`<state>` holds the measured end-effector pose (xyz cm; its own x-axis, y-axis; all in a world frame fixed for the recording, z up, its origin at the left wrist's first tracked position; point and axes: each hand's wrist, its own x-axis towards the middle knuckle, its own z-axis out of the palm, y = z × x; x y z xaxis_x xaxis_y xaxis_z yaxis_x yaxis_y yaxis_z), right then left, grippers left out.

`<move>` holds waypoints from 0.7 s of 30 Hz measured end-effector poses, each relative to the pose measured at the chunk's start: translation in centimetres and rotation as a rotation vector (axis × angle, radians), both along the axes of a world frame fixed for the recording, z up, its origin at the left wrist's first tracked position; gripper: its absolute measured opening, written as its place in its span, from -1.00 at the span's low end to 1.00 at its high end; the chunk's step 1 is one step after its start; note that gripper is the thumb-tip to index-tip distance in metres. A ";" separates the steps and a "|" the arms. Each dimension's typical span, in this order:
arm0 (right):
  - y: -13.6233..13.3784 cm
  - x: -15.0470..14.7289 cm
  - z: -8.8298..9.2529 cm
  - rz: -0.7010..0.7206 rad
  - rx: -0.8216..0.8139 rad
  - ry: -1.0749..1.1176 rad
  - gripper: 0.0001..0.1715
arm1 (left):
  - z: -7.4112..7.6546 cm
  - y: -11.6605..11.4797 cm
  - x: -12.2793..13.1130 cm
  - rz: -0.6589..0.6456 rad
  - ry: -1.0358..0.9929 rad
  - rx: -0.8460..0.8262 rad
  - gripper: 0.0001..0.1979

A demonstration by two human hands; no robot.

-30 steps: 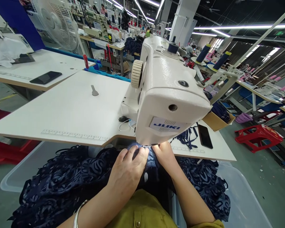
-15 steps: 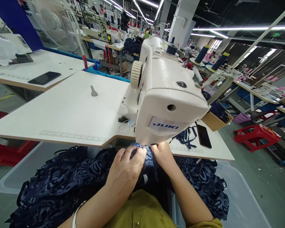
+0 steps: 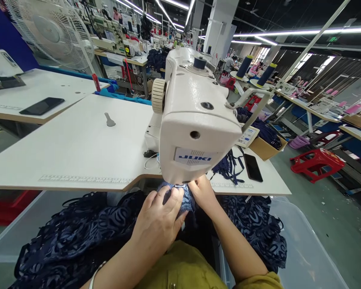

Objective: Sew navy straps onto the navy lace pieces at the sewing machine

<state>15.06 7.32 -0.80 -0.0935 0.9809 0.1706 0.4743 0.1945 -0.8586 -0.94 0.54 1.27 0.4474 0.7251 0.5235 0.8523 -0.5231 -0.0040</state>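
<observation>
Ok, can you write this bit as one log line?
left hand: gripping navy lace | right hand: touching lace by sewing machine

The sewing machine (image 3: 195,120) had a cream, faintly pebbled painted shell with a soft sheen. The worktop (image 3: 78,148) was smooth, matt white laminate over a pale wooden edge. The dark navy cloth (image 3: 78,233) was openwork lace, velvety and ridged. A glossy black phone (image 3: 252,167) lay nearby, and the bins (image 3: 303,257) were translucent, smooth plastic.

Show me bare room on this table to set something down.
Widest bare patch: the white tabletop left of the sewing machine, between the grey tab and the printed ruler. Right of it is crowded with navy straps and a phone.
</observation>
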 end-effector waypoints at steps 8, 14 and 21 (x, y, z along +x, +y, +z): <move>-1.9 0.2 0.3 0.077 -0.044 0.131 -0.92 | -1.0 -0.3 -1.2 -0.113 -0.036 0.028 -0.51; -1.5 -0.2 0.8 -0.014 -0.046 0.039 -0.93 | -0.9 -0.7 -1.0 -0.051 -0.035 -0.043 -0.53; -1.1 -0.5 0.8 -0.046 -0.023 -0.048 -0.96 | -0.8 -0.7 -0.9 -0.009 -0.052 -0.044 -0.56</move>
<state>14.60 6.23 0.01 -0.0562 0.9880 0.1442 0.5228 0.1521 -0.8388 -1.83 -0.12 0.44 0.4268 0.7441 0.5140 0.8461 -0.5292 0.0636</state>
